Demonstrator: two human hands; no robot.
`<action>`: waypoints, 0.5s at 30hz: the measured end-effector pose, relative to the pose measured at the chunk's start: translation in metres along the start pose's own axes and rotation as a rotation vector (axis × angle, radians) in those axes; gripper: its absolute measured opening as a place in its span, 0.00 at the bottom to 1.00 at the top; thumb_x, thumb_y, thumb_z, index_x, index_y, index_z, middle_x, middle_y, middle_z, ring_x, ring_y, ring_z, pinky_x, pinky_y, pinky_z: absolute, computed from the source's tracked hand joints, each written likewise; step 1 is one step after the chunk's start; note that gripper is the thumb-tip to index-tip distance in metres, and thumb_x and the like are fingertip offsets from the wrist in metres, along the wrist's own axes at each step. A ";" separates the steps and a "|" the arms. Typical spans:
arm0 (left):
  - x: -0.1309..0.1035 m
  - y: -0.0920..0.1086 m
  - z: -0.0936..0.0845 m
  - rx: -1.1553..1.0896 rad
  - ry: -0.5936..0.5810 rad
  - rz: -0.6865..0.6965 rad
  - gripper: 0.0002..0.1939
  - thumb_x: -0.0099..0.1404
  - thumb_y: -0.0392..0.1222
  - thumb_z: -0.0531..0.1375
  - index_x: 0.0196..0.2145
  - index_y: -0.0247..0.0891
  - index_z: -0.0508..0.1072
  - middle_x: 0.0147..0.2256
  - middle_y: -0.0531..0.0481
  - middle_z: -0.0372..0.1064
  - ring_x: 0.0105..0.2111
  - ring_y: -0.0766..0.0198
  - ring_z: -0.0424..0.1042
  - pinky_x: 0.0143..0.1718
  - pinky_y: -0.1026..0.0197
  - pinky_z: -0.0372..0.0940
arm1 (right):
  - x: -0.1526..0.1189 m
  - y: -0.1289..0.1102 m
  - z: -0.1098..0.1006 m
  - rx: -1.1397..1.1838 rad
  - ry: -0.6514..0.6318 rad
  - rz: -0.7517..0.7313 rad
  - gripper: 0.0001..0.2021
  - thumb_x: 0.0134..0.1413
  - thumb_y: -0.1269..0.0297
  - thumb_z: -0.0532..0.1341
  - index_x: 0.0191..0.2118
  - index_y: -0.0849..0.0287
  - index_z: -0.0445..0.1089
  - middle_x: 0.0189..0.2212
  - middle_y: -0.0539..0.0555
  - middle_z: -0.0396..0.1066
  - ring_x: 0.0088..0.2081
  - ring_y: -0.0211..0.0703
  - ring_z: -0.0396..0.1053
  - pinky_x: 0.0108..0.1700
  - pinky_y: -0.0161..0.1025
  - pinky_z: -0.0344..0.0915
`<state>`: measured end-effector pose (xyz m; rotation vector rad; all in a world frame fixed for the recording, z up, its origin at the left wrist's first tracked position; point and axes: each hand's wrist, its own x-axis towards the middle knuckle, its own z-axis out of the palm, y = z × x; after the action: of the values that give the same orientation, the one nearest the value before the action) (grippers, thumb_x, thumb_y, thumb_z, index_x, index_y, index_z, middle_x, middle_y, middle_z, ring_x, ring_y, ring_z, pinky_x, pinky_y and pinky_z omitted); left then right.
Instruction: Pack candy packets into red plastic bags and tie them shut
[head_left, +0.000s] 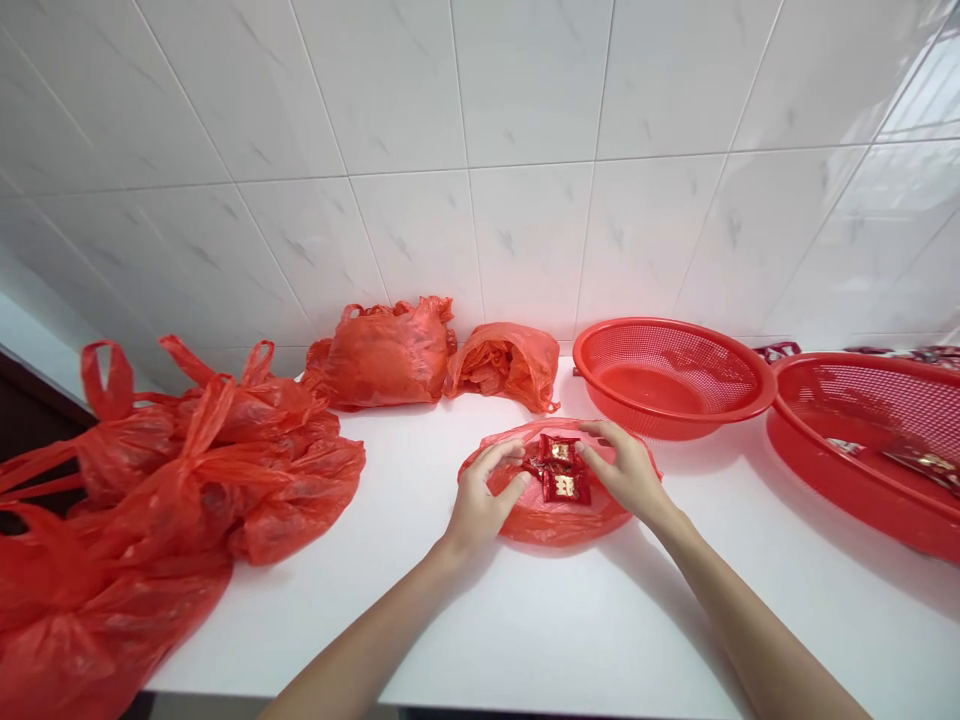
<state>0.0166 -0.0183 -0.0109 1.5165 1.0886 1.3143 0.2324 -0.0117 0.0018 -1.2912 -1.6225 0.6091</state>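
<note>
In the head view a thin red plastic bag (555,530) lies on the white table in front of me, its mouth spread wide. Several small dark-red wrapped packets (566,487) with gold lettering rest in the middle of it. My left hand (486,490) is at the bag's left side, fingers apart and curved toward the packets. From the right, my right hand (619,465) reaches over the bag's edge, fingers spread, with the tips close by the upper packet. Whether those fingertips touch it I cannot tell. Neither hand grips anything that I can see.
Several filled, tied red bags (187,480) crowd the left. A full red bag (390,355) and a smaller open bag (506,365) stand against the tiled wall (405,230). At right are a red mesh basket (675,410) and a larger one (847,485) holding some packets.
</note>
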 end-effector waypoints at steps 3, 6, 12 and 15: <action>-0.002 0.000 -0.002 0.137 -0.033 0.157 0.17 0.59 0.38 0.64 0.47 0.43 0.78 0.46 0.45 0.77 0.46 0.53 0.75 0.55 0.48 0.67 | 0.003 0.004 -0.009 -0.039 0.082 -0.049 0.13 0.59 0.54 0.61 0.43 0.54 0.74 0.45 0.58 0.78 0.48 0.54 0.74 0.52 0.53 0.69; -0.005 0.005 -0.004 0.258 -0.042 0.327 0.15 0.63 0.36 0.61 0.46 0.44 0.79 0.45 0.45 0.76 0.47 0.54 0.75 0.53 0.50 0.68 | 0.004 0.001 -0.018 -0.050 0.193 -0.133 0.10 0.60 0.56 0.59 0.41 0.54 0.74 0.43 0.58 0.78 0.44 0.52 0.75 0.49 0.50 0.71; 0.003 0.009 -0.018 0.409 0.098 0.526 0.13 0.65 0.37 0.60 0.46 0.43 0.78 0.45 0.44 0.74 0.47 0.55 0.75 0.53 0.53 0.69 | 0.006 -0.003 -0.035 -0.121 0.348 -0.202 0.07 0.61 0.59 0.59 0.37 0.54 0.73 0.38 0.57 0.77 0.38 0.50 0.74 0.44 0.48 0.71; 0.014 0.008 -0.029 0.437 0.148 0.447 0.13 0.65 0.42 0.61 0.46 0.42 0.77 0.45 0.44 0.74 0.48 0.54 0.74 0.52 0.53 0.69 | 0.009 -0.001 -0.048 -0.120 0.239 -0.176 0.09 0.59 0.55 0.61 0.38 0.54 0.73 0.37 0.57 0.78 0.36 0.50 0.74 0.43 0.48 0.71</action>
<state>-0.0103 -0.0059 0.0034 2.1042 1.2333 1.5760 0.2746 -0.0119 0.0272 -1.2399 -1.5705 0.2432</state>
